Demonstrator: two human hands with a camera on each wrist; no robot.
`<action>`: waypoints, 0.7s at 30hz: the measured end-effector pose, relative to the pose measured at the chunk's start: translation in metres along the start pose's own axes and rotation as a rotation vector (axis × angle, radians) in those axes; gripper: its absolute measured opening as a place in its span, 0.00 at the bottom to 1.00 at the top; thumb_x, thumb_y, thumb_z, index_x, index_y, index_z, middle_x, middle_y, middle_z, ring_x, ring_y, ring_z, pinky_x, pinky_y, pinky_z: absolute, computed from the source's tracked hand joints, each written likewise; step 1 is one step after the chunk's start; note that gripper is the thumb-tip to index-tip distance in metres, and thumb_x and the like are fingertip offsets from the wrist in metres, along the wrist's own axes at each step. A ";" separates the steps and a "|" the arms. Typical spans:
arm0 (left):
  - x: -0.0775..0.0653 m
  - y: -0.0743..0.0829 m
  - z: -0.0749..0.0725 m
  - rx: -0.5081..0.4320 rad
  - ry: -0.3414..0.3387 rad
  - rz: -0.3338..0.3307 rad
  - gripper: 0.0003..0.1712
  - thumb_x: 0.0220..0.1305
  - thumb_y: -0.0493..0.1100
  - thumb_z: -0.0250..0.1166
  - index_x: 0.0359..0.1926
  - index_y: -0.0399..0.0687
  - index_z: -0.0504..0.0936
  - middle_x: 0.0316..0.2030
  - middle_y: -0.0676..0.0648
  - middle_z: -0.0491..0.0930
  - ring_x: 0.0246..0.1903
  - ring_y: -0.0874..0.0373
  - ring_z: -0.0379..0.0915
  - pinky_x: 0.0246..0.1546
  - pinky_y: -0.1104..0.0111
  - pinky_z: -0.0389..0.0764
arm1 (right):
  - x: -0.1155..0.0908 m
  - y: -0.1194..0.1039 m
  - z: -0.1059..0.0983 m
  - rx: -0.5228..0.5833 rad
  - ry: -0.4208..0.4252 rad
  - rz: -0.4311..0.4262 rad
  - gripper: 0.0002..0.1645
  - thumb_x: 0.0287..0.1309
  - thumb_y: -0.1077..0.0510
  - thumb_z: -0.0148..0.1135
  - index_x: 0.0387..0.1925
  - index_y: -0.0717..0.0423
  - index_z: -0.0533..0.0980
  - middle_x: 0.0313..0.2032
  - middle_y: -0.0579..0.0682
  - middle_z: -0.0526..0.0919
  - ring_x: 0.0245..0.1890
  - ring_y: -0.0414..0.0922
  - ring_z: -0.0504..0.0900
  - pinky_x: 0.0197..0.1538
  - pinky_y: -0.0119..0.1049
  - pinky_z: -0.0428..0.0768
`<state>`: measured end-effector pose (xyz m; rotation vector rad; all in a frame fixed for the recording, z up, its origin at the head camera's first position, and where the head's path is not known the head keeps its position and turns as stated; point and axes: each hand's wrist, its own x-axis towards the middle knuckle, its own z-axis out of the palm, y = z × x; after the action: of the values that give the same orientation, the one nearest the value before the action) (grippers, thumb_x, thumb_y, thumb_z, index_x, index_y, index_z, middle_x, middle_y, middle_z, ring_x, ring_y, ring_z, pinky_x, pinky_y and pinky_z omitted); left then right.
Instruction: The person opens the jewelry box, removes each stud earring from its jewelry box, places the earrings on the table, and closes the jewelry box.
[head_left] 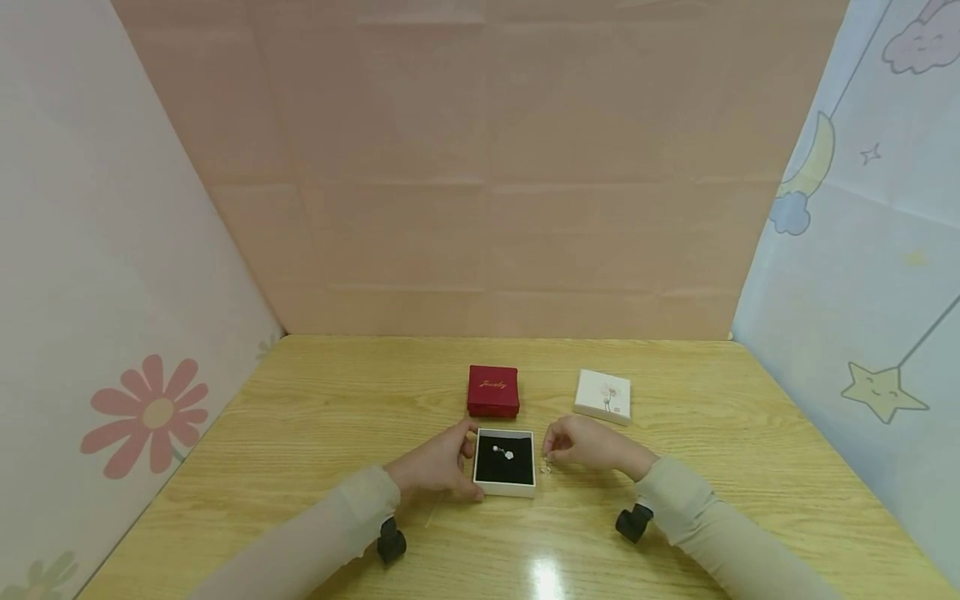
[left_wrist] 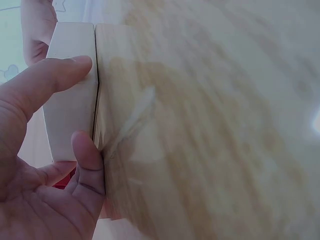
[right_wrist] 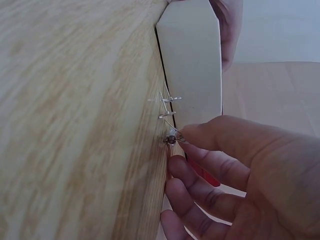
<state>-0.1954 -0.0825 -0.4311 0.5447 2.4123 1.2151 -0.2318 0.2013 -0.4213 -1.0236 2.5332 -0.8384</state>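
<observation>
Steadiness is seemingly lent by the left hand (head_left: 433, 462), by whose thumb and fingers the open white box (head_left: 505, 491) is gripped along its left side; behind, the red jewelry box (head_left: 492, 392) is set aside. On black padding (head_left: 495, 471), a pearl-and-flower ornament (head_left: 509, 456) is displayed. Rightward, a small beaded earring (right_wrist: 171, 139) is pinched by the right hand (head_left: 591, 443), presumably for control; behind, a flower-printed lid (head_left: 602, 396) is laid.

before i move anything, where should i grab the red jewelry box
Probably by its left and right side walls, coming from above: the red jewelry box sits flat, nothing touches those walls, and the open white box stands close in front.
</observation>
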 end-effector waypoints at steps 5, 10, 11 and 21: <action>0.000 0.000 0.000 0.006 0.003 0.000 0.50 0.38 0.38 0.82 0.61 0.47 0.63 0.40 0.45 0.70 0.29 0.57 0.65 0.29 0.69 0.70 | 0.001 0.001 0.001 0.008 -0.006 0.002 0.03 0.61 0.61 0.63 0.31 0.55 0.79 0.29 0.41 0.80 0.29 0.33 0.74 0.37 0.29 0.75; 0.000 -0.001 0.000 0.018 0.005 0.005 0.49 0.38 0.39 0.82 0.61 0.47 0.64 0.40 0.45 0.70 0.29 0.57 0.66 0.29 0.69 0.71 | 0.000 0.001 0.001 0.032 -0.011 0.016 0.03 0.61 0.60 0.63 0.32 0.55 0.78 0.29 0.41 0.79 0.29 0.34 0.74 0.36 0.29 0.75; 0.000 -0.001 0.000 0.019 0.005 0.006 0.49 0.38 0.39 0.82 0.61 0.47 0.64 0.40 0.45 0.70 0.29 0.57 0.66 0.29 0.69 0.71 | 0.000 0.001 0.001 0.036 -0.011 0.015 0.03 0.60 0.60 0.63 0.32 0.55 0.78 0.29 0.41 0.79 0.29 0.34 0.74 0.36 0.30 0.75; 0.000 -0.002 0.000 0.013 0.002 0.003 0.49 0.38 0.39 0.82 0.61 0.47 0.64 0.40 0.45 0.70 0.29 0.57 0.66 0.29 0.69 0.71 | -0.001 0.001 0.001 0.046 -0.012 0.015 0.03 0.60 0.60 0.63 0.33 0.56 0.78 0.30 0.41 0.79 0.30 0.34 0.74 0.36 0.30 0.75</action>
<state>-0.1953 -0.0834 -0.4330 0.5509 2.4235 1.2033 -0.2309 0.2020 -0.4224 -0.9916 2.4970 -0.8793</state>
